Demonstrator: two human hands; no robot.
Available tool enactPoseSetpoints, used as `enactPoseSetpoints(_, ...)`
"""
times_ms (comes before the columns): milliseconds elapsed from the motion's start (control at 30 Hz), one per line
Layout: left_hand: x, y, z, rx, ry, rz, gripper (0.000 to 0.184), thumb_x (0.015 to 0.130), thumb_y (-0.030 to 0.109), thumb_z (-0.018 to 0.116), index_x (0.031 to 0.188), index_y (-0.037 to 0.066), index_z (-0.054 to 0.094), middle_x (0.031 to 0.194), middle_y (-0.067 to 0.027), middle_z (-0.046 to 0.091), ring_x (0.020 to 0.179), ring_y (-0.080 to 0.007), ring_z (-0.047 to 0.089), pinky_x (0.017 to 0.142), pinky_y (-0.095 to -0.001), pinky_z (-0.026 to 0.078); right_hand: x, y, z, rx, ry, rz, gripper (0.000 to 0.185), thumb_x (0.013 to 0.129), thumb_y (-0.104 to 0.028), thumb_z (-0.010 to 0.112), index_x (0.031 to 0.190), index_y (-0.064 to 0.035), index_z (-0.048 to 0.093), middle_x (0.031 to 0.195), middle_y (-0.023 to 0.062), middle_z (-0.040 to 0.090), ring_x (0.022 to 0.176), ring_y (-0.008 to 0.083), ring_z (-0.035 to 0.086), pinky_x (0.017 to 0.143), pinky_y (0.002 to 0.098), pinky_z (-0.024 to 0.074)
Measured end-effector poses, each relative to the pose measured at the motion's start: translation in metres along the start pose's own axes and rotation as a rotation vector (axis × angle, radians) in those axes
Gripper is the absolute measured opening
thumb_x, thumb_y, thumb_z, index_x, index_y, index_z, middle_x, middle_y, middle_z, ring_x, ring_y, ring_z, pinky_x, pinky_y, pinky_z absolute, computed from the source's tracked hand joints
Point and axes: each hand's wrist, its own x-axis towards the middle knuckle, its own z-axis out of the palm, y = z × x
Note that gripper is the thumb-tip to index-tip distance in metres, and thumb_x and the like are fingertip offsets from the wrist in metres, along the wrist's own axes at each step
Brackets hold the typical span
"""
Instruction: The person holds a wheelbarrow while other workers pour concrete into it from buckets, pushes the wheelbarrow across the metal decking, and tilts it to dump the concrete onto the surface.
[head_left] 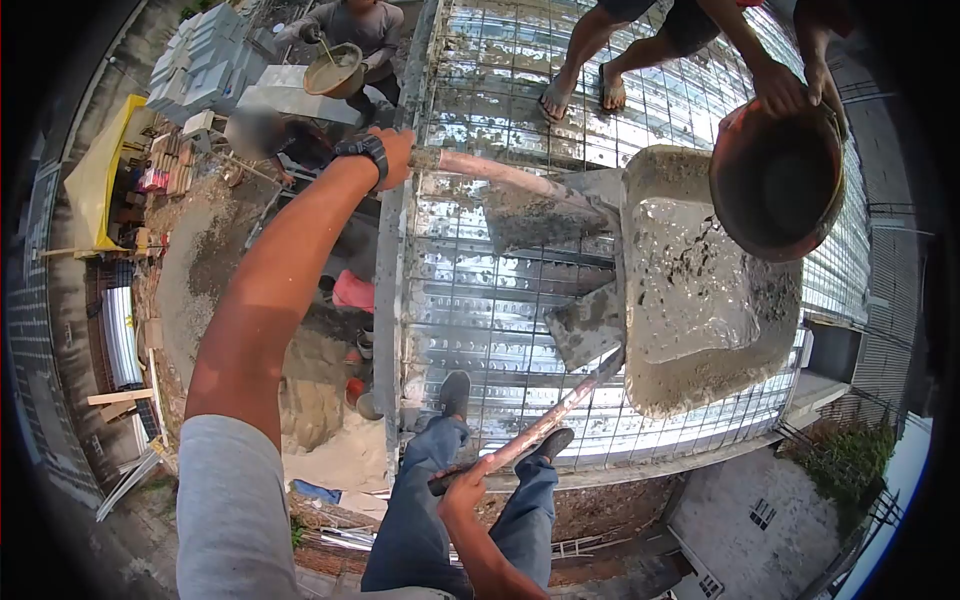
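My left hand [395, 155], with a black watch at the wrist, is closed round the end of one wheelbarrow handle [510, 177]. Lower in the view, my right hand [462, 492] grips the other handle near its dark end. Both worn, reddish handles run to the wheelbarrow tray [640, 395], whose rim is caked with cement. Wet grey concrete [690, 290] lies in the tray. At its far side, a co-worker's hands hold a dark bucket [778, 185] by the rim, its mouth tilted into view and partly covering the tray.
Corrugated metal decking [480, 325] under a rebar grid carries the wheelbarrow and my feet. The deck's edge [392, 300] drops on the left to ground level, where another person holds a bucket [335, 70]. Grey blocks [205, 60] and sand [340, 430] lie below.
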Motion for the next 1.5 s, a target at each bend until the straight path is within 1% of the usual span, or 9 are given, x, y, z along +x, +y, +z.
enactPoseSetpoints(233,0.022,-0.015,0.026,-0.021,0.126,-0.044,0.048,0.086,0.023,0.067,0.123,0.002,0.047,0.123,-0.0217,0.054,0.118,-0.0375,0.050,0.097,-0.0481,0.044,0.031,0.032,0.038,0.029,-0.021,0.048,0.066,0.093,-0.066,0.042,0.087,0.0001,0.042,0.067,0.0112,0.051,0.053,0.0252,0.056,0.053,0.0402,0.0525)
enactPoseSetpoints(533,0.015,-0.023,0.060,-0.060,0.132,-0.147,0.040,0.085,0.019,0.067,0.119,0.009,0.049,0.119,-0.0139,0.052,0.117,-0.0348,0.048,0.097,-0.0461,0.044,0.031,0.039,0.048,-0.198,0.042,-0.275,0.063,0.097,-0.056,0.042,0.072,0.0016,0.048,0.055,0.0129,0.056,0.046,0.0229,0.059,0.047,0.0341,0.0473)
enactPoseSetpoints(800,-0.016,-0.037,0.113,-0.091,0.210,-0.163,0.042,0.080,0.018,0.069,0.116,0.007,0.050,0.115,-0.0167,0.054,0.112,-0.0389,0.048,0.094,-0.0481,0.043,0.032,0.041,0.023,-0.091,0.066,-0.193,0.055,0.098,-0.049,0.047,0.073,-0.0008,0.046,0.052,0.0096,0.053,0.042,0.0200,0.055,0.041,0.0322,0.0430)
enactPoseSetpoints(900,-0.010,-0.033,0.109,-0.105,0.130,-0.212,0.055,0.079,0.022,0.071,0.126,0.009,0.047,0.124,-0.0188,0.050,0.121,-0.0403,0.043,0.100,-0.0491,0.039,0.033,0.039,0.022,-0.104,0.037,-0.184,0.059,0.098,-0.054,0.043,0.071,-0.0023,0.048,0.056,0.0097,0.052,0.042,0.0204,0.053,0.042,0.0328,0.0447)
enactPoseSetpoints(1100,-0.065,0.026,0.118,-0.202,0.453,-0.132,0.090,0.078,0.031,0.074,0.149,0.007,0.025,0.153,-0.0249,0.019,0.142,-0.0427,0.017,0.113,-0.0530,0.023,0.027,0.030,0.009,-0.234,-0.027,-0.189,0.057,0.097,-0.053,0.046,0.084,0.0026,0.053,0.060,0.0120,0.058,0.051,0.0233,0.062,0.050,0.0359,0.0491)
enactPoseSetpoints(1167,-0.109,0.053,0.134,-0.335,0.468,-0.108,0.092,0.078,0.030,0.073,0.151,0.007,0.021,0.153,-0.0269,0.019,0.142,-0.0443,0.017,0.113,-0.0518,0.023,0.052,0.053,-0.011,-0.588,0.004,-0.215,0.068,0.092,-0.062,0.046,0.096,0.0040,0.060,0.071,0.0160,0.063,0.071,0.0296,0.068,0.067,0.0407,0.0511)
enactPoseSetpoints(1267,-0.187,0.083,0.194,-0.643,0.286,-0.159,0.093,0.079,0.034,0.072,0.151,0.005,0.021,0.150,-0.0298,0.023,0.139,-0.0446,0.024,0.112,-0.0503,0.026,0.042,0.012,-0.023,-0.751,-0.241,0.010,0.079,0.086,-0.073,0.046,0.104,0.0027,0.062,0.078,0.0192,0.067,0.080,0.0313,0.069,0.072,0.0416,0.0508)
enactPoseSetpoints(1400,-0.314,0.120,0.247,-0.864,-0.184,-0.424,0.099,0.078,0.041,0.074,0.149,-0.001,0.020,0.150,-0.0291,0.026,0.140,-0.0403,0.026,0.114,-0.0433,0.025,0.065,-0.022,-0.049,-1.051,-0.568,-0.029,0.070,0.083,-0.066,0.059,0.093,0.0028,0.063,0.074,0.0133,0.067,0.066,0.0197,0.068,0.059,0.0346,0.0532)
enactPoseSetpoints(1500,-0.389,0.129,0.279,-0.759,-0.433,-0.530,0.103,0.076,0.057,0.069,0.146,-0.005,0.026,0.148,-0.0302,0.032,0.137,-0.0405,0.034,0.111,-0.0425,0.031,0.068,-0.059,-0.074,-1.108,-0.486,-0.320,0.070,0.087,-0.063,0.052,0.083,0.0043,0.068,0.078,0.0232,0.068,0.078,0.0341,0.069,0.074,0.0446,0.0507)
